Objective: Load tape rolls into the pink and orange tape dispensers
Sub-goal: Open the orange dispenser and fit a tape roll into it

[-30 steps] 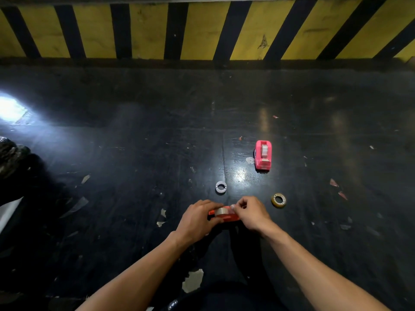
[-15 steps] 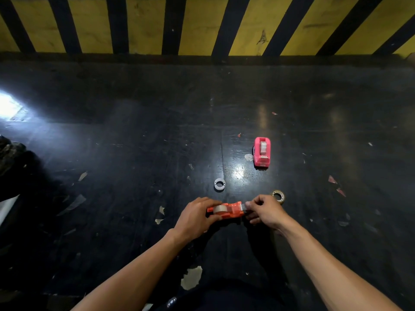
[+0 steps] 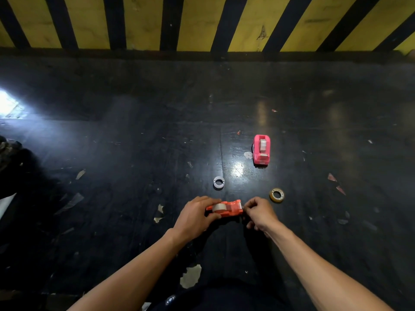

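Two hands on orange plastic tape dispenser (image 3: pixel 225 208), near floor centre: left hand (image 3: pixel 195 218) clamps roll end, steadying; right hand (image 3: pixel 260 212) pinches at cutter end, likely threading tape.

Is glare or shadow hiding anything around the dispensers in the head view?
Head view: glare patch on the floor beside the pink dispenser, blown-out light at the left edge; orange dispenser readable; wide-angle bends the striped wall.
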Demonstrator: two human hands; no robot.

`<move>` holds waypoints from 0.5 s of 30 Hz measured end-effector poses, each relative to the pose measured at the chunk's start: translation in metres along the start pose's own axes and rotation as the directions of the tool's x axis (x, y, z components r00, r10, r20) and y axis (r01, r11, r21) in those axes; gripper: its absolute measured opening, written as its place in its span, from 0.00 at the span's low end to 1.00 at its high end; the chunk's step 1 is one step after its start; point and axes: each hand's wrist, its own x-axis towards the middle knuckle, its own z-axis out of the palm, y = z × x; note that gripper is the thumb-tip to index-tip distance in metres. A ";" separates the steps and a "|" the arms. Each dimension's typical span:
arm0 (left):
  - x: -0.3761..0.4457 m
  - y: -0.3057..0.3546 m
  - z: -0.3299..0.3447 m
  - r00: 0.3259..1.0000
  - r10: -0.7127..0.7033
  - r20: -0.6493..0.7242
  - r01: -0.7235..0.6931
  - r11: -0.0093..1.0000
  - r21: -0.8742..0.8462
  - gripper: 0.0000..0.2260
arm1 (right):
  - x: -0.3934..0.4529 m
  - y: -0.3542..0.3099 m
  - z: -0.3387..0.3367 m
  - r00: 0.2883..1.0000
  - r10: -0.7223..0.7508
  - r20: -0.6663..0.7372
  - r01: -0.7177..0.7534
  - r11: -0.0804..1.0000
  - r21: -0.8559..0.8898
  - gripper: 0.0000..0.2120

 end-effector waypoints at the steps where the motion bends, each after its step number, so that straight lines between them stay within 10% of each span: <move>1: 0.000 -0.001 0.000 1.000 0.006 0.013 -0.006 1.000 0.006 0.20 | 0.001 -0.001 -0.002 1.000 -0.022 -0.016 0.021 0.999 -0.040 0.01; 8: -0.002 -0.015 -0.007 0.984 0.023 0.177 -0.003 0.994 -0.113 0.37 | -0.008 -0.012 -0.007 0.869 -0.491 0.061 0.492 0.844 -0.215 0.12; 15: 0.014 -0.051 0.002 0.950 -0.257 -0.177 0.276 0.956 0.096 0.28 | -0.009 -0.014 0.017 0.750 -0.533 0.392 0.626 0.378 -0.683 0.36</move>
